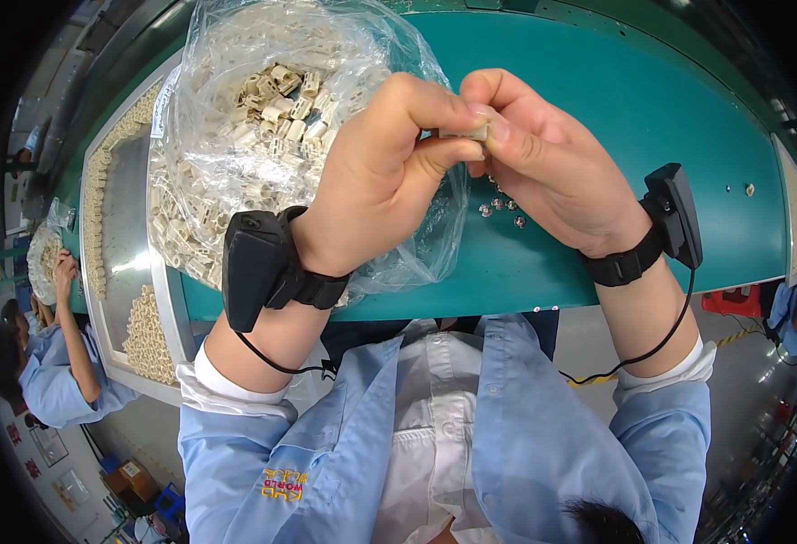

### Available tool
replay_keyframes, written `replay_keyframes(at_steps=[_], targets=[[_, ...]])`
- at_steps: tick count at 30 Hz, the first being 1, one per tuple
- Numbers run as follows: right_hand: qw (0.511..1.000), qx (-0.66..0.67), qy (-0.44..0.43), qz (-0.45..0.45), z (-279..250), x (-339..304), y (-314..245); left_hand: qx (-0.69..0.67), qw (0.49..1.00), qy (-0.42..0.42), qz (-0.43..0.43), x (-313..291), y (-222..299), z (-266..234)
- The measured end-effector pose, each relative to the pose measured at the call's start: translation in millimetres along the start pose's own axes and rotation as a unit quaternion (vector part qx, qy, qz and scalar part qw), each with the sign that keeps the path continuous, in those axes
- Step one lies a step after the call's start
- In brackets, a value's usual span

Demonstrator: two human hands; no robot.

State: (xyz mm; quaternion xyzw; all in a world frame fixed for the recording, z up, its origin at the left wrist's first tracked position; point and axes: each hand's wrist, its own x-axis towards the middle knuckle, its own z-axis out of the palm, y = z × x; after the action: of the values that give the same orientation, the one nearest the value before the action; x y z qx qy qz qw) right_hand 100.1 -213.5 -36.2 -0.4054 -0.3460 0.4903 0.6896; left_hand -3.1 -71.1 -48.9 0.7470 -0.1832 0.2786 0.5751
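Observation:
My left hand (389, 163) and my right hand (543, 150) meet over the green table. Between the left thumb and forefinger is a small cream plastic part (464, 133), its near end showing. The right thumb and fingers press at its right end; whether they pinch a second small piece is hidden. Below my right hand lie several small shiny metal pieces (498, 207). Left of my left hand a clear plastic bag (425, 245) stands open, full of loose cream plastic parts (276, 118) like the held one.
A metal tray (133, 227) with rows and heaps of cream parts sits at the left. Two tiny pieces (749, 190) lie at the table's (670, 118) right end. A co-worker (67, 363) in blue handles another bag (43, 263) at the far left. A red bin (732, 300) stands on the floor at right.

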Motion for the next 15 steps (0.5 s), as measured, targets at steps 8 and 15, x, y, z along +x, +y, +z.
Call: replay_keyframes(at_steps=[8,15], targets=[[0.991,-0.106,0.034,-0.076,3.1,6.1,3.0,-0.183,0.978,0.049,-0.088,3.9,-0.7,-0.9],[0.991,-0.068,0.008,-0.119,-0.6,8.1,0.7,-0.292,0.941,0.043,-0.164,7.5,3.5,-4.2]])
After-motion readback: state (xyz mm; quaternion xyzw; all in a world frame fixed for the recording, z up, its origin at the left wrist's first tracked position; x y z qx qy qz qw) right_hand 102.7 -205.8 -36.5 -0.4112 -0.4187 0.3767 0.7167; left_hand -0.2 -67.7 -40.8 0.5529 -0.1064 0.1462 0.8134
